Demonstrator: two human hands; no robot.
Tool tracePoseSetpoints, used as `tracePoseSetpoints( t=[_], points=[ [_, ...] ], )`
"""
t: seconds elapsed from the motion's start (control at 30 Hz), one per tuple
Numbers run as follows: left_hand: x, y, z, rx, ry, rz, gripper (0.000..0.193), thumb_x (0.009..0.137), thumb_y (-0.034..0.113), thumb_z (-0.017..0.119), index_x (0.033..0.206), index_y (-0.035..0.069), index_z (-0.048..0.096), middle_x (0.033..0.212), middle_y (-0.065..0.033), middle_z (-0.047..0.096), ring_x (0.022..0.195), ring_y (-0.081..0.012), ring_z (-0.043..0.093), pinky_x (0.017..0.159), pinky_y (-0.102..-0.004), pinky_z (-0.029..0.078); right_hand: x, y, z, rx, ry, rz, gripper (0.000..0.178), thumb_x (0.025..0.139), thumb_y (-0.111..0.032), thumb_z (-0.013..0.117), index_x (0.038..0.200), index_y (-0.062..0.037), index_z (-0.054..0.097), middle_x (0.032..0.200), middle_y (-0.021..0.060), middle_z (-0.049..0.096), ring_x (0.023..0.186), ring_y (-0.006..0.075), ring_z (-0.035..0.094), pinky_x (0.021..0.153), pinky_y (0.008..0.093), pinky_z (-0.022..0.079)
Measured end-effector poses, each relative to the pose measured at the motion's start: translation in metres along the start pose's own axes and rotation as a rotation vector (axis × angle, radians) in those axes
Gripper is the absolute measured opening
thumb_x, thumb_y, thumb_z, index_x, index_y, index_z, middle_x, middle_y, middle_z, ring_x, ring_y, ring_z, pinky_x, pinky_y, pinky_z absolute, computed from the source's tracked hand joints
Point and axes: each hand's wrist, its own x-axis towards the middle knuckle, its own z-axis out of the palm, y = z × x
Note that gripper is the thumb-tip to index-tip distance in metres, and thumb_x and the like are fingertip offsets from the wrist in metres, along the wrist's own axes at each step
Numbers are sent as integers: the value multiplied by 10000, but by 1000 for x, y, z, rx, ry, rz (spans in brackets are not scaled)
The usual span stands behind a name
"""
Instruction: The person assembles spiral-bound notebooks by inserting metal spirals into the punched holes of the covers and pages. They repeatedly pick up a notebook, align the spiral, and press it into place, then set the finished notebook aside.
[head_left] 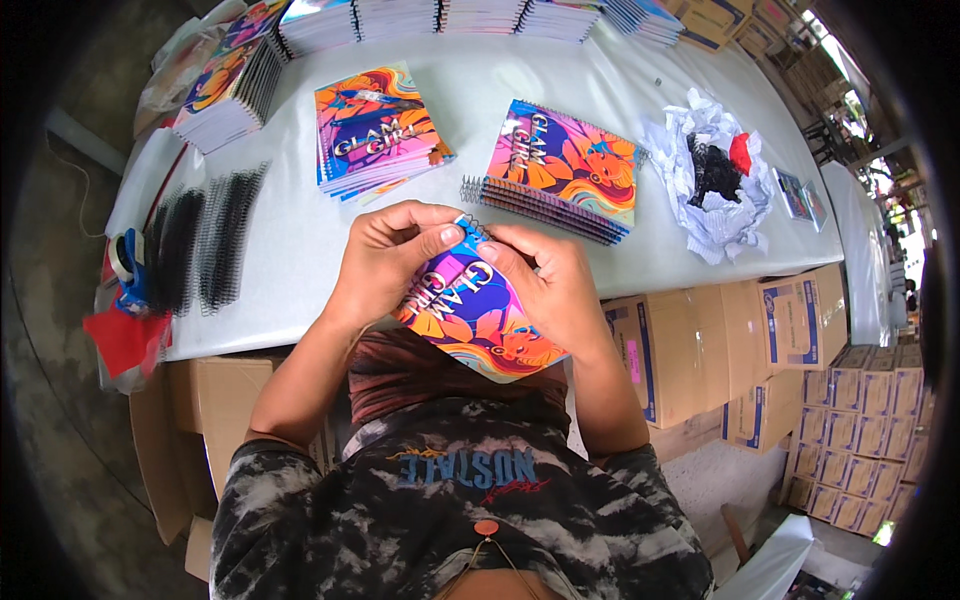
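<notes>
Between both hands, in front of my body, is a colourful notebook (490,320) with a purple and orange cover. A black wire coil (474,228) runs at its top edge. My left hand (395,255) pinches the top left corner by the coil, thumb on the cover. My right hand (545,275) grips the edge right of the coil, its thumb pressed on the cover. Beyond it lies a stack of coil-bound notebooks (565,165). Left of that is a pile of similar covered sheets (375,130) with a pen (375,97) on top.
Two bundles of black coils (230,240) lie on the left of the white table (300,270), beside a blue tape dispenser (130,270). Crumpled white paper with black scraps (715,180) sits at the right. Notebook stacks (230,90) line the far edge; cardboard boxes (690,350) stand below.
</notes>
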Motion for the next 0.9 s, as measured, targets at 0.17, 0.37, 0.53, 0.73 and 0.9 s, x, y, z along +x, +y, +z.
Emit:
tracePoseSetpoints(
  t=[0.17, 0.37, 0.53, 0.73, 0.9],
  points=[
    [5, 2, -11, 15, -152, -91, 138, 831, 40, 622, 957, -15, 632, 878, -53, 653, 801, -82, 594, 729, -226, 491, -1, 4, 7, 166, 153, -15, 199, 721, -30, 717, 894, 30, 639, 729, 105, 671, 675, 122, 640, 614, 242, 489],
    [14, 9, -16, 116, -292, -39, 104, 776, -51, 597, 865, 0, 586, 769, -14, 602, 681, -53, 555, 617, -212, 464, -2, 1, 18, 192, 186, -62, 171, 680, 15, 732, 769, 10, 586, 751, 83, 640, 689, 93, 614, 593, 258, 483],
    [17, 23, -3, 333, -233, -29, 165, 748, 6, 655, 884, 5, 562, 812, -31, 590, 729, -66, 559, 652, -230, 474, -2, -1, 13, 64, 313, -153, 185, 692, 15, 723, 765, -8, 554, 778, 36, 596, 694, 96, 583, 595, 266, 475],
    [64, 11, 26, 160, 108, 331, 467, 806, 137, 679, 1157, -34, 424, 1031, -97, 563, 994, -143, 538, 849, -288, 450, 28, 8, -43, 657, 1009, -343, 311, 853, -47, 587, 1130, 5, 455, 859, 35, 554, 747, 78, 518, 691, 227, 433],
    [126, -22, 56, 580, 408, 369, 590, 773, 264, 703, 1204, -21, 418, 992, -176, 586, 913, -226, 584, 815, -336, 462, 31, 116, -55, 2, 1212, -183, 244, 829, -66, 605, 1038, 3, 502, 893, 76, 530, 845, 167, 493, 781, 289, 394]
  ],
)
